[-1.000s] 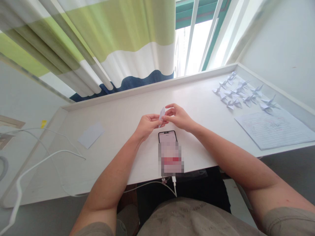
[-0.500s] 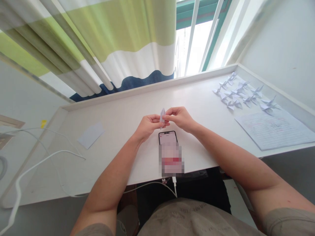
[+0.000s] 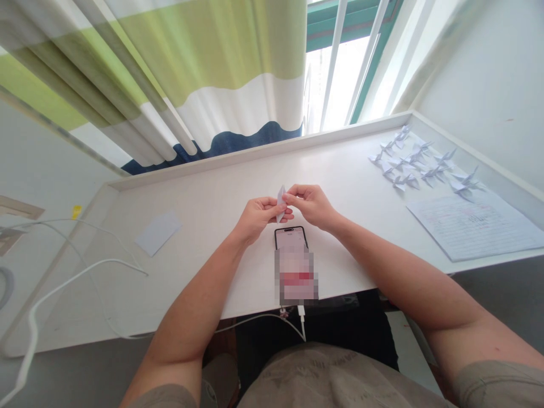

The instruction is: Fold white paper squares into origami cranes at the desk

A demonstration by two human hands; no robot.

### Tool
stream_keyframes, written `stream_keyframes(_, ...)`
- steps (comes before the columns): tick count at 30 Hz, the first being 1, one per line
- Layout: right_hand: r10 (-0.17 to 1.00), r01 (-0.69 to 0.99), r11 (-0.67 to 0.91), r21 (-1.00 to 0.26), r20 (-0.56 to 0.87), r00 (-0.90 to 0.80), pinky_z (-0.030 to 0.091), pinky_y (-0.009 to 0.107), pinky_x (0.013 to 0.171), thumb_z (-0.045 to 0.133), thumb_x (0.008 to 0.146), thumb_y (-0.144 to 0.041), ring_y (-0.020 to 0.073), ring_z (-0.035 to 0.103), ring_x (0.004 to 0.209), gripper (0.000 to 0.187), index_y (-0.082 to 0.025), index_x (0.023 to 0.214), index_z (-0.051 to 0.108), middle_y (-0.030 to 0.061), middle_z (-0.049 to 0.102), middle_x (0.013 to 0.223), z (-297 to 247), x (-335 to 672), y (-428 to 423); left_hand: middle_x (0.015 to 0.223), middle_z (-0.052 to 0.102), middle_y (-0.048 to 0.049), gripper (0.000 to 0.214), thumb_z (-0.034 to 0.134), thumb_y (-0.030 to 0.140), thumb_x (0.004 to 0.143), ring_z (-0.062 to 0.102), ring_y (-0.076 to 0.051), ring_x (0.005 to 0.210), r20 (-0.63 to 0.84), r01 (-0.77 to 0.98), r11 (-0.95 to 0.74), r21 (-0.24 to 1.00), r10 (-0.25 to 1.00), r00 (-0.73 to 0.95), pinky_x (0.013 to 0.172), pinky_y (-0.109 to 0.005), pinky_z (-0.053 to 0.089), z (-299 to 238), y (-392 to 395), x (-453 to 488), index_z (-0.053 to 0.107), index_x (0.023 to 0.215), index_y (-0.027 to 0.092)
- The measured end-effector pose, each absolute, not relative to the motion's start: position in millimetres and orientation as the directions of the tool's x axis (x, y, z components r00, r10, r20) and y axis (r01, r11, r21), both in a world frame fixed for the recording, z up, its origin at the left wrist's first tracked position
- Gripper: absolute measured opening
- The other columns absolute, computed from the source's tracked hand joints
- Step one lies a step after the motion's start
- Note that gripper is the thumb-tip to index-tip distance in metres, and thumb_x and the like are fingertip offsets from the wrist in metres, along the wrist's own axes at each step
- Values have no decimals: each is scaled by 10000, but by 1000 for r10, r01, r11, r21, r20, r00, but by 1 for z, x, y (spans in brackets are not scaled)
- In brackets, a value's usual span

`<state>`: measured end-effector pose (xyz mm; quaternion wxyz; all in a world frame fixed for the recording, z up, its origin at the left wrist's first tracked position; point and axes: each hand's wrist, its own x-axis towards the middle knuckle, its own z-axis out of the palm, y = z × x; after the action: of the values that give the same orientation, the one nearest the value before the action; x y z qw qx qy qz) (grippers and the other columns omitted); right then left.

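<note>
Two-handed grip, centre frame | left hand (image 3: 255,216) and right hand (image 3: 313,205) pinch one folded paper (image 3: 280,198), lifted off desk (image 3: 204,226), seemingly for fingertip access | phone (image 3: 291,241) just below.

Left hand (image 3: 255,218) and right hand (image 3: 313,205) on small folded paper (image 3: 280,198), perhaps a crane, above phone (image 3: 290,239).

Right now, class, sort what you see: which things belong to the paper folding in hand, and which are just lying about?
In hand:
- small folded paper, pinched between left hand and right hand
- folded paper cranes, likely finished ones

Lying about:
- phone
- white cable
- lined sheet
- blank paper slip
- curtain
</note>
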<state>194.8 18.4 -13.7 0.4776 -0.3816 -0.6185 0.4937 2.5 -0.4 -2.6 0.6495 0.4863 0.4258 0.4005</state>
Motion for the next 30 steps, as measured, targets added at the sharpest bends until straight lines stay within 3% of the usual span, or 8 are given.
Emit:
stream_keyframes(7,952,51,200,-978,182,-245,547,384,800,831,830,-652,202,684,795,455,-204,783,768,53,782,818,-18,193,20,816,805,-93,546,936,636,751,795,-228,779,-134,-59,156,986,953,273,873,-426,650,-5,-1,4,776,894,134)
stream_keyframes(11,946,-23,142,-990,143,-290,580,392,788,813,858,-673,198,692,770,480,-196,828,763,57,768,805,-21,191,20,806,793,-81,545,894,668,783,771,-211,807,-52,-59,68,996,970,238,878,-397,619,-9,1,6,767,880,147)
stream_keyframes(15,934,-81,175,-981,192,-303,611,396,833,874,806,-656,202,721,863,473,-219,968,795,64,804,970,-24,190,23,873,797,-55,487,864,651,817,708,-165,813,16,-34,-12,999,991,136,824,-324,562,-13,4,6,786,895,176)
stream_keyframes(18,930,-111,176,-978,202,-306,608,402,839,901,772,-658,196,717,837,502,-232,1018,802,50,810,938,-26,189,24,852,775,-28,466,928,588,759,683,-146,793,35,-74,-28,997,995,92,813,-305,541,-14,6,6,760,914,182)
stream_keyframes(23,942,-169,150,-974,193,-276,593,387,824,937,721,-659,192,713,801,484,-222,871,790,44,801,860,-28,187,23,773,696,21,459,951,536,746,651,-130,731,119,-100,-120,988,993,-8,747,-289,517,-15,6,8,658,874,207)
stream_keyframes(30,951,-139,189,-972,216,-221,581,369,797,952,708,-637,200,704,824,456,-225,816,791,44,786,855,-25,188,22,881,797,-42,356,858,530,851,667,-158,784,189,49,-190,981,982,30,820,-332,559,-19,5,9,825,955,190)
